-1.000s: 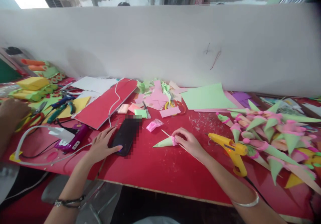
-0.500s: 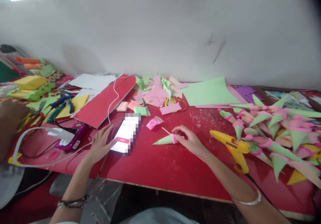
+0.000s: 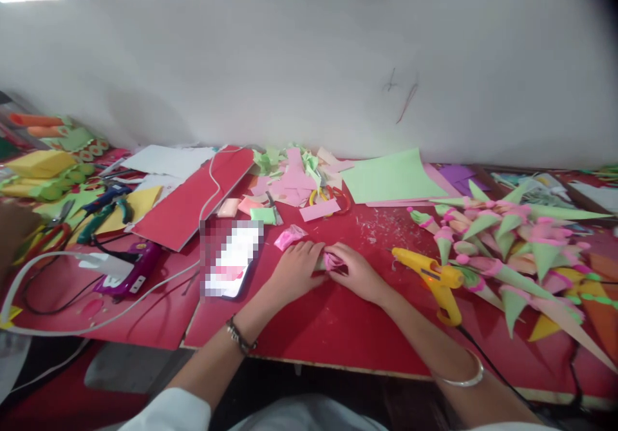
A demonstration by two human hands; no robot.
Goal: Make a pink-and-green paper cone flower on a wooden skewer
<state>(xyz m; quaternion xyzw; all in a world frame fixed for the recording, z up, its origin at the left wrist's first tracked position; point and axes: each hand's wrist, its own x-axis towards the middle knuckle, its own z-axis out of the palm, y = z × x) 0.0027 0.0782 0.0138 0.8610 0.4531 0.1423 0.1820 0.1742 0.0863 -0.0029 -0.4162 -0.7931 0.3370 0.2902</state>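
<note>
Both of my hands meet at the middle of the red table (image 3: 309, 328). My left hand (image 3: 294, 268) lies over the green paper cone, its fingers curled round it and hiding most of it. My right hand (image 3: 355, 272) pinches the cone's pink top (image 3: 333, 261) from the right. A phone (image 3: 230, 259) with a lit screen lies just left of my left hand. A yellow glue gun (image 3: 432, 283) rests on the table right of my right hand.
A heap of finished green and pink cones (image 3: 512, 244) fills the right side. Paper scraps (image 3: 294, 180), green sheets (image 3: 389, 180) and scissors (image 3: 333, 199) lie behind. A red board (image 3: 188, 199), a purple device (image 3: 128, 270), white cables and pliers (image 3: 103, 218) are at left, with another person's hand (image 3: 12, 231) at the edge.
My left hand has left the phone and moved right onto the green cone, joining my right hand. The phone's screen, dark a second ago, is lit.
</note>
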